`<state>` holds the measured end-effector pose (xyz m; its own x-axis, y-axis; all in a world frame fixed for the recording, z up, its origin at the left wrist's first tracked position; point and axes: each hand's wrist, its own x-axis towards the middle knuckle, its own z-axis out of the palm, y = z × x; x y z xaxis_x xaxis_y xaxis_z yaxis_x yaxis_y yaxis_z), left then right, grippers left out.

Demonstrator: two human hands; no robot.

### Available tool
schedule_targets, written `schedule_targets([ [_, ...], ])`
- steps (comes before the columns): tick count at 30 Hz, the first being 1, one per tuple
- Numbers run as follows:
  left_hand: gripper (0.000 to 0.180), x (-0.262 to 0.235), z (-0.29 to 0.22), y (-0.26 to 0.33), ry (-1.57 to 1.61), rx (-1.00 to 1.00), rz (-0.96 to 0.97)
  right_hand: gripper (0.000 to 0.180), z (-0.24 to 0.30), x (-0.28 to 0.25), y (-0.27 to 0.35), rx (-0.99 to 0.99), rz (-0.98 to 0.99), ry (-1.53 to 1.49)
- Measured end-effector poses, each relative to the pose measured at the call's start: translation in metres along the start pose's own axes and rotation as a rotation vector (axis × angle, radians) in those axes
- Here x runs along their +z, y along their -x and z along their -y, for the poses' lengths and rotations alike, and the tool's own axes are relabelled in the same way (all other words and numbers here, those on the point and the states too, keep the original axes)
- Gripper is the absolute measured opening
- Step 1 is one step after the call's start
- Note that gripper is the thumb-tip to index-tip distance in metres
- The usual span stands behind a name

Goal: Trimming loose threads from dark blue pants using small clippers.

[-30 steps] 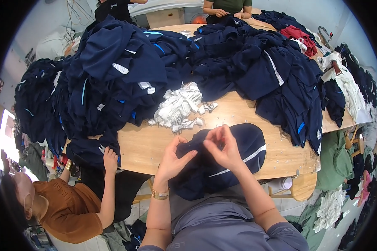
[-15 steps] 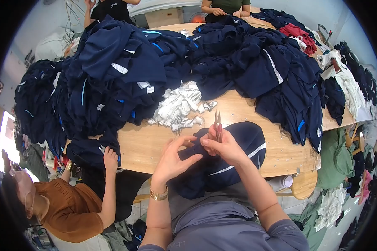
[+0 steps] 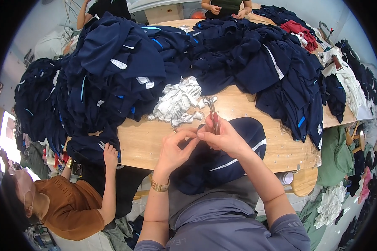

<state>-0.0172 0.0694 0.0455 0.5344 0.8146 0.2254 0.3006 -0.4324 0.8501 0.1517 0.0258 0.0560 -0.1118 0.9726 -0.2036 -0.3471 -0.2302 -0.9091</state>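
Since half a second ago, your right hand [image 3: 226, 136] has kept the thread snips [image 3: 214, 118] upright, fingers clamped round the handles. Your left hand [image 3: 176, 148] pinches shut on the navy garment [image 3: 222, 163] at lower centre of the frame, draped over the counter [image 3: 155, 138] edge below the white fabric strips [image 3: 178, 102].

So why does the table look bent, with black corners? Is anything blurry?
Head view: fisheye lens, so the table edge curves and a black rim frames the round picture. Light is even and soft, with a bright glare patch at the far left edge. The hands, left and right, and the snips look sharp.
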Motion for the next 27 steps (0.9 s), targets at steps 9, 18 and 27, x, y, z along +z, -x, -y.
schedule_targets([
  [9, 0.003, 0.005, 0.022, 0.001, 0.038, 0.127, -0.202, 0.027, -0.013, -0.030, -0.006, -0.189, 0.037, 0.050],
  [18, 0.006, 0.006, 0.037, -0.005, 0.148, 0.135, -0.186, 0.042, -0.017, -0.046, -0.005, -0.488, 0.006, 1.217],
  [27, 0.013, 0.007, 0.042, -0.008, 0.201, 0.149, -0.141, 0.041, -0.015, -0.048, -0.018, -0.630, 0.120, 1.367],
])
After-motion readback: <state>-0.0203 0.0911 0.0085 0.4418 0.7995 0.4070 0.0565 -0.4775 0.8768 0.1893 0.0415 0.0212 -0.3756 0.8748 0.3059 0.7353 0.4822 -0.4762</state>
